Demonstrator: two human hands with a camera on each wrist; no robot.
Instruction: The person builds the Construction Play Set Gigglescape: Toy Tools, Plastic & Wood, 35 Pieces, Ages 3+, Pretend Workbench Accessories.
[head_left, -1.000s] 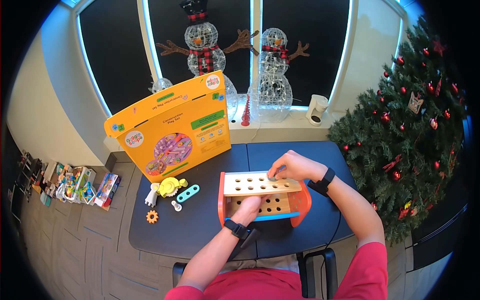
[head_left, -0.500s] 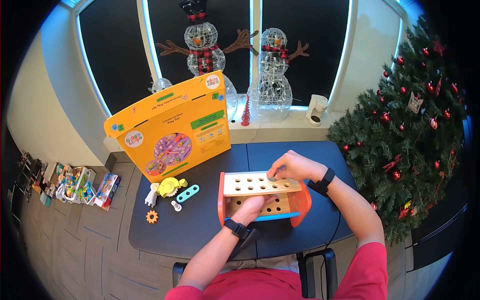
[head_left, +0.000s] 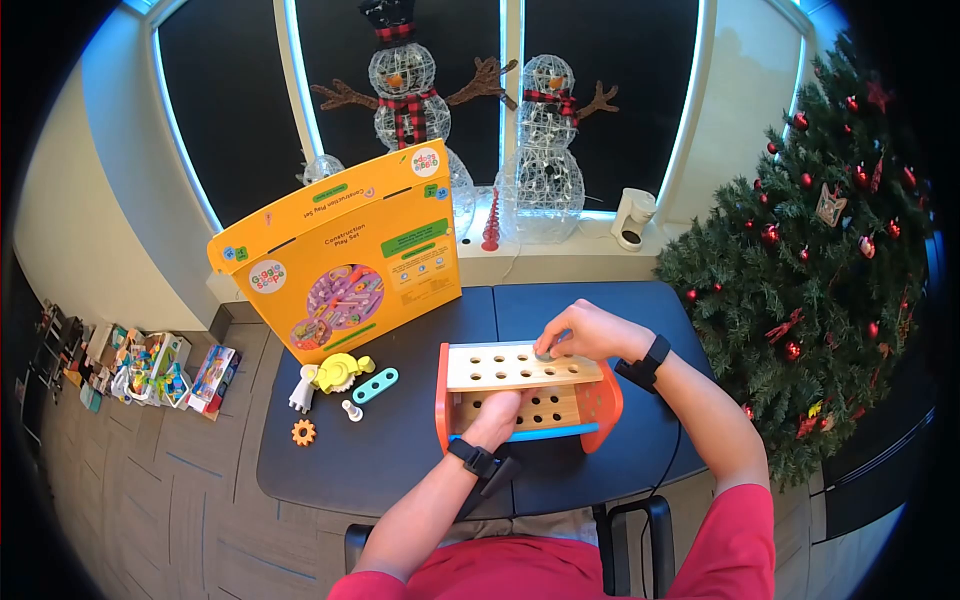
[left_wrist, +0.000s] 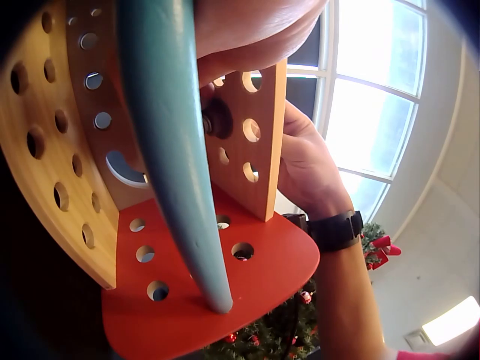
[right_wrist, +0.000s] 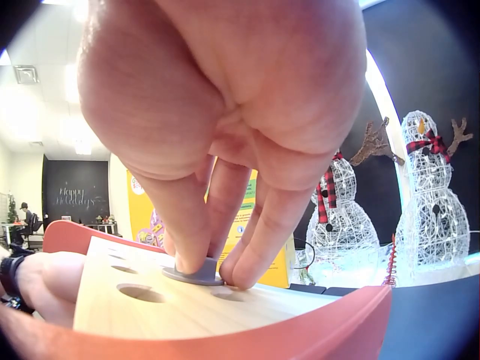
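A toy workbench [head_left: 441, 400] with orange-red side panels and perforated wooden boards stands on the table. My right hand [head_left: 590, 332] is over its pale top board [head_left: 470, 367], fingers pointing down. In the right wrist view, thumb and fingers pinch the raised head of a grey bolt [right_wrist: 196, 277] on that board. My left hand [head_left: 497, 418] reaches between the top board and the lower board [head_left: 568, 408], above the blue bar [head_left: 560, 433]. The left wrist view has a dark round piece [left_wrist: 219, 118] against the top board's underside, near that hand; the bar hides its fingertips.
Left of the workbench lie a yellow toy piece [head_left: 338, 373], a teal strip with holes [head_left: 376, 386], a white bolt [head_left: 352, 411], an orange gear [head_left: 304, 433] and a white piece [head_left: 301, 398]. A yellow box [head_left: 400, 290] stands behind them. A Christmas tree [head_left: 800, 260] borders the right side.
My left hand turns at the wrist under the top board: its fingers showed more half a second ago and are tucked in now. The right hand keeps its place on the grey bolt.
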